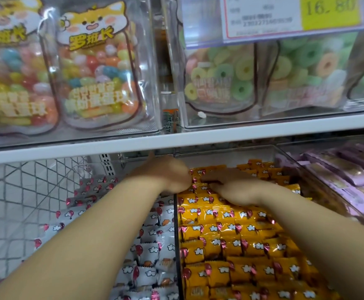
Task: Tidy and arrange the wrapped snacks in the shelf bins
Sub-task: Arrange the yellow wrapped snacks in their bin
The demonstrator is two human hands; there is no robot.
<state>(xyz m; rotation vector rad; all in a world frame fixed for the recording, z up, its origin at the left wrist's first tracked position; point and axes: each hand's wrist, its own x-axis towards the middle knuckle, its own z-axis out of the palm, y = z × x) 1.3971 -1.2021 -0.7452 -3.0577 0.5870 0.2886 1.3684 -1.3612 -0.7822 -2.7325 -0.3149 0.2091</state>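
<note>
Head view: tag (293, 17) 16.80; right hand (234, 189) flat on yellow snacks (231, 237); left hand (166, 174) grip unclear.

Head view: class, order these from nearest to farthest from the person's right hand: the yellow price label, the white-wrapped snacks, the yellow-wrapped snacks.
1. yellow-wrapped snacks: directly under the right hand, touching it.
2. white-wrapped snacks: lower left, beside the yellow ones.
3. yellow price label: high up, top right.

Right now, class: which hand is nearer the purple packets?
Right. The right hand lies on the yellow snacks, left of the purple packets; the left hand is farther left, at the divider.
</note>
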